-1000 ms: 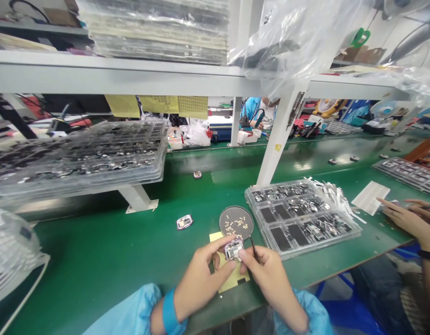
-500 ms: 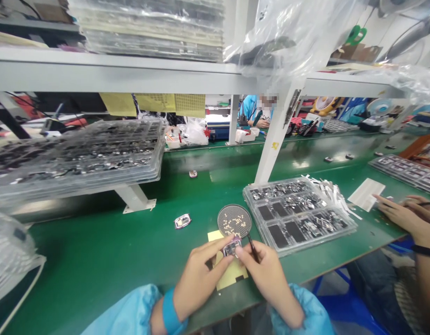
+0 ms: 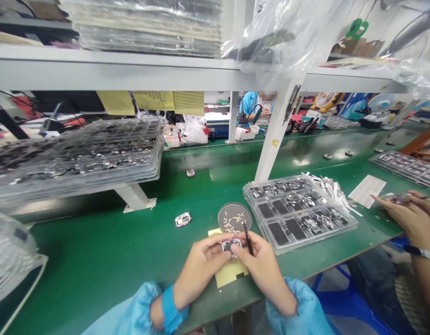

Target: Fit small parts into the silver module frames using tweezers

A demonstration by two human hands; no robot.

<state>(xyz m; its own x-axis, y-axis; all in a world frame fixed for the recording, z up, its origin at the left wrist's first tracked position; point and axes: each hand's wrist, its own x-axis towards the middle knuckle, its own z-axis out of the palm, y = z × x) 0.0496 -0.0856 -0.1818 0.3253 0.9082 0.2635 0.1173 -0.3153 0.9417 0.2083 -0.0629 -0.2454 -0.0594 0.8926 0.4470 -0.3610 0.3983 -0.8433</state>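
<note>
My left hand [image 3: 201, 263] grips a small rounded device housing [image 3: 228, 246] by its edge, with pale rim and dark inner parts showing. My right hand [image 3: 263, 264] has dark tweezers [image 3: 249, 241] tucked in its fingers, their tip pointing up and away. Its thumb presses on the inside of the housing. Under both hands lies a yellow paper [image 3: 231, 275]. Just beyond them is a round grey mesh dish [image 3: 235, 206] with many tiny beige pieces [image 3: 232, 220]. A similar open housing [image 3: 183, 219] rests on the bench to the left.
A clear compartment tray [image 3: 264, 242] of small parts stands to the right, with white strips [image 3: 335, 193] behind it. A co-worker's hands [image 3: 410, 214] are at far right. Stacked trays [image 3: 145, 174] and a white fan [image 3: 12, 260] occupy the left. A shelf post [image 3: 271, 153] rises ahead.
The housing has been turned flatter and both hands have drawn closer around it. The tweezers now stand more upright. The co-worker's hands have shifted slightly.
</note>
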